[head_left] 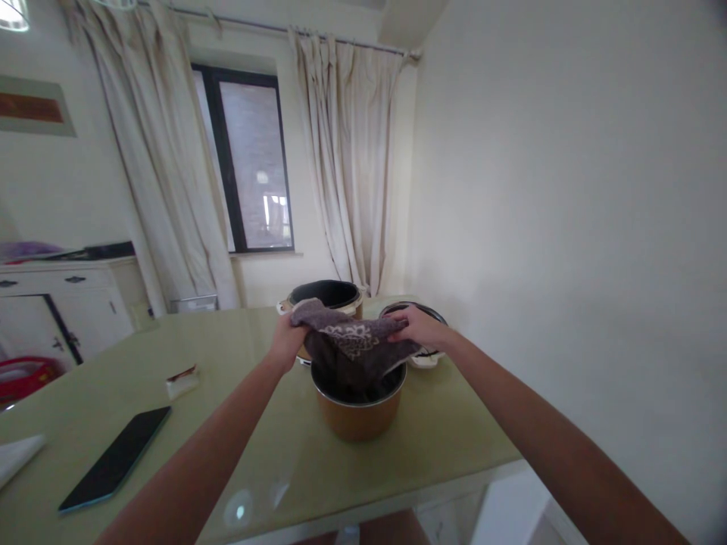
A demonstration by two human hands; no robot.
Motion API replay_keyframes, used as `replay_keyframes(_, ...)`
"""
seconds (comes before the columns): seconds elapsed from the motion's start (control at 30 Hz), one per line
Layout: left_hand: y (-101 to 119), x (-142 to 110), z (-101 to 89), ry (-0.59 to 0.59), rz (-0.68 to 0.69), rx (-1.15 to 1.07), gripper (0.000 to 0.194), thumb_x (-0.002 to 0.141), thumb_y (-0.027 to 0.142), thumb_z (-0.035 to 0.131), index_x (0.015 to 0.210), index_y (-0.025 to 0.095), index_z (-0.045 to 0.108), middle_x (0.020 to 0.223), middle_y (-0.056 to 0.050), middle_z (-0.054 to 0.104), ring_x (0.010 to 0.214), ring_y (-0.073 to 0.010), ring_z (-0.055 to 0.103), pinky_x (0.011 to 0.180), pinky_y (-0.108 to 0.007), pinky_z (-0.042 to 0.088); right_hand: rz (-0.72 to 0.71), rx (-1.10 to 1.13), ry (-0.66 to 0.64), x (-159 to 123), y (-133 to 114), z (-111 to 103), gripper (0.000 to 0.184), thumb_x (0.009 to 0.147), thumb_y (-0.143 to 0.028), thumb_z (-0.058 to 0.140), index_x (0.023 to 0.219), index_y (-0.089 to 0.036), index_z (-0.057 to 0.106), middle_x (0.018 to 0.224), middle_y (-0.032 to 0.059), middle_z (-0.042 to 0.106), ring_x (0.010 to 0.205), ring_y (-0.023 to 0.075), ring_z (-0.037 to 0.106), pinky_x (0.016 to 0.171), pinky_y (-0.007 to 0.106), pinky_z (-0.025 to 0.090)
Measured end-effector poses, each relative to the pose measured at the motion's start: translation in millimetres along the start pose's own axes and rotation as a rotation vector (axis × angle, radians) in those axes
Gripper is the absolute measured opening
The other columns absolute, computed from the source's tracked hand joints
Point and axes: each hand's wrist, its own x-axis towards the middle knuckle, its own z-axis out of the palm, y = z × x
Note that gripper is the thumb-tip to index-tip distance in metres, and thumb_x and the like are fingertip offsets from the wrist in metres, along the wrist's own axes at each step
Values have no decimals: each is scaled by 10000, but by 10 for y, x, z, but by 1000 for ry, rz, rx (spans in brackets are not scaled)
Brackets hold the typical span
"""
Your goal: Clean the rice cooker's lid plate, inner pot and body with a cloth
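A purple-grey towel (355, 337) with a pale lace-like pattern is stretched between my two hands. My left hand (288, 342) grips its left end, and my right hand (417, 327) pinches the right end. The middle of the towel sags into a round inner pot (359, 421) with a golden-brown outside and dark inside. Behind it stands the rice cooker body (325, 292), partly covered by the towel and my left hand. Its detached lid (427, 359) lies to the right, partly behind my right hand.
All this stands on a pale green table (273, 469) near its front edge. To the left lie a dark phone or tablet (117, 460), a small packet (182, 383) and white paper (17, 456). A white wall (568, 227) rises at the right.
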Motion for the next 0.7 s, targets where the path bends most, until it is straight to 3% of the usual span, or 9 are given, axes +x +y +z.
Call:
replay_keyframes(0.07, -5, 31, 6, 18, -66, -62, 367, 512, 187, 864, 864, 157, 767, 844, -44, 769, 861, -243, 713, 818, -341, 575, -101, -93, 145, -17, -128, -49, 108, 637, -205, 849, 700, -206, 761, 667, -22, 710, 770, 215, 676, 789, 338, 567)
replay_keyframes(0.13, -2, 52, 23, 25, -121, -189, 417, 505, 198, 889, 895, 171, 742, 856, -32, 767, 831, -219, 709, 779, -323, 574, -252, -23, 295, -52, -259, -66, 109, 695, -232, 830, 788, -226, 774, 768, -11, 739, 869, 227, 696, 871, 354, 562)
replay_keyframes(0.2, 11, 59, 61, 34, -164, -332, 436, 535, 188, 875, 942, 197, 722, 873, -10, 767, 798, -185, 703, 720, -281, 567, -401, 96, 332, -128, -339, -31, 451, 663, -225, 879, 1098, -267, 768, 1108, 22, 768, 1095, 252, 691, 999, 383, 532)
replay_keyframes(0.27, 30, 49, 125, 35, -217, -414, 395, 583, 173, 847, 951, 214, 709, 856, 6, 760, 762, -163, 693, 669, -249, 555, -457, 116, 277, -224, -328, 51, 780, 574, -166, 929, 1305, -301, 692, 1326, 53, 706, 1244, 271, 642, 1089, 410, 483)
replay_keyframes(0.3, 40, 39, 164, 26, -246, -426, 349, 613, 177, 836, 933, 215, 703, 842, 5, 754, 753, -163, 691, 658, -247, 554, -438, 79, 238, -266, -289, 103, 790, 559, -139, 925, 1300, -297, 701, 1310, 63, 714, 1242, 278, 644, 1104, 421, 471)
replay_keyframes(0.4, 66, 4, 281, -17, -292, -423, 234, 708, 263, 828, 881, 215, 678, 846, -16, 751, 792, -189, 704, 688, -283, 574, -325, -34, 175, -312, -128, 244, 388, 654, -154, 825, 1026, -263, 803, 1037, 56, 788, 1063, 281, 702, 1067, 433, 490)
replay_keyframes(0.5, 94, 1, 336, -45, -248, -425, 280, 734, 363, 844, 907, 224, 675, 903, -23, 766, 874, -206, 722, 759, -303, 592, -312, 94, 393, -219, -70, 298, 183, 719, -244, 757, 899, -258, 789, 971, 41, 792, 1015, 272, 706, 1019, 414, 519)
replay_keyframes(0.6, 121, 46, 313, -92, -257, -398, 298, 733, 383, 838, 931, 216, 690, 958, -42, 785, 943, -225, 739, 804, -308, 604, -241, 437, 578, -112, -148, 291, 219, 765, -432, 771, 880, -248, 740, 919, 43, 786, 980, 273, 720, 902, 403, 573)
replay_keyframes(0.7, 130, 101, 266, -102, -326, -373, 239, 760, 366, 803, 906, 210, 696, 953, -58, 794, 961, -244, 751, 847, -341, 616, -204, 582, 377, -139, -229, 303, 346, 695, -480, 869, 905, -238, 739, 879, 35, 774, 898, 261, 733, 848, 395, 592)
